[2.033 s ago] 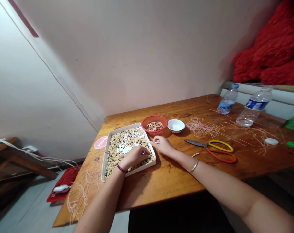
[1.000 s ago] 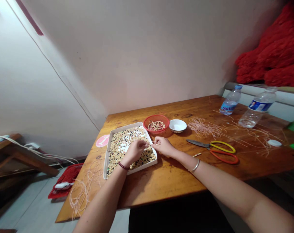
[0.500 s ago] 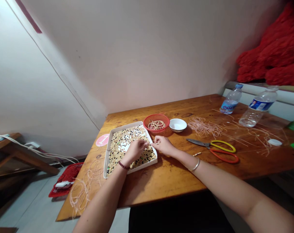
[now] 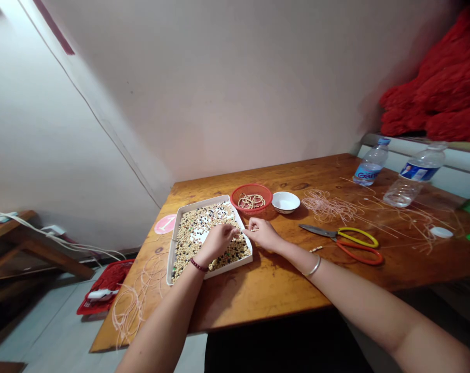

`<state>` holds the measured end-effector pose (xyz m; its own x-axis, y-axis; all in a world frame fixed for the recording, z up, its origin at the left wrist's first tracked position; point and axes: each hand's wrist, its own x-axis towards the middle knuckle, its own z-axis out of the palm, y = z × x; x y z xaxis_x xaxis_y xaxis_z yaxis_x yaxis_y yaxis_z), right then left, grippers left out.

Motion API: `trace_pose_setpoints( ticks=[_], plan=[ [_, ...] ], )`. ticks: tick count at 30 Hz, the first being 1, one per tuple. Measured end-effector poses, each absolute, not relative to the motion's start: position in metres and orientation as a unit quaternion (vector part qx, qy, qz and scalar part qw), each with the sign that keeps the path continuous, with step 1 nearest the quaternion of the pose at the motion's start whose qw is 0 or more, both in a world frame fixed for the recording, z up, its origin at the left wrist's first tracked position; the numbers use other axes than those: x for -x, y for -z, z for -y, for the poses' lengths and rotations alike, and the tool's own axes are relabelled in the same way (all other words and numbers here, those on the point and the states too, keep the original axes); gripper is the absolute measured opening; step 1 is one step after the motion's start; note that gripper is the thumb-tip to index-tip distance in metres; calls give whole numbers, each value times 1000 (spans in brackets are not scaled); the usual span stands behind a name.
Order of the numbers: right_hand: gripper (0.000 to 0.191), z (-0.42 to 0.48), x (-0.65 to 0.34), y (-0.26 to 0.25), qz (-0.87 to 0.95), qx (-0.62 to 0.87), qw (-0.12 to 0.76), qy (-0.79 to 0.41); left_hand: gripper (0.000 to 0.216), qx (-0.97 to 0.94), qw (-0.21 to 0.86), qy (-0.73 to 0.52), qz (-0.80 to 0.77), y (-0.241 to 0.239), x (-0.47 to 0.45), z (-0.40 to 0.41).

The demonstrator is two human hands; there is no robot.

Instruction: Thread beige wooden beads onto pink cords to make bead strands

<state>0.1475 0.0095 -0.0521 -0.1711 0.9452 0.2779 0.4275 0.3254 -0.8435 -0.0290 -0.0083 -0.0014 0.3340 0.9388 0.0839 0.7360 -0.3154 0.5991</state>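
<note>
My left hand hovers over a white shallow tray, its pinched fingertips reaching towards my right hand. The tray holds a layer of mixed tan, dark and white beads. My right hand rests at the tray's right rim and pinches a thin cord strung with a few beads. The cord's end lies close to my left fingertips, and what those fingers grip is too small to make out.
On the wooden table stand a red basket of beaded loops, a white bowl, yellow-and-orange-handled scissors, a tangle of pale cords and two plastic bottles. A red crate sits on the floor.
My left hand has moved up from the lower tray towards my right hand over the last two seconds. The view has drifted slightly, shifting the table right and down in the frame.
</note>
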Motion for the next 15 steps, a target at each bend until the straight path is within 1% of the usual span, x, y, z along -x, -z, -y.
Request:
trace_pose_setpoints(
  ticks=[15],
  plan=[
    [29, -9, -147, 52, 699, 487, 419, -313, 41, -777, 243, -211, -542, -3, 26, 11]
  ],
)
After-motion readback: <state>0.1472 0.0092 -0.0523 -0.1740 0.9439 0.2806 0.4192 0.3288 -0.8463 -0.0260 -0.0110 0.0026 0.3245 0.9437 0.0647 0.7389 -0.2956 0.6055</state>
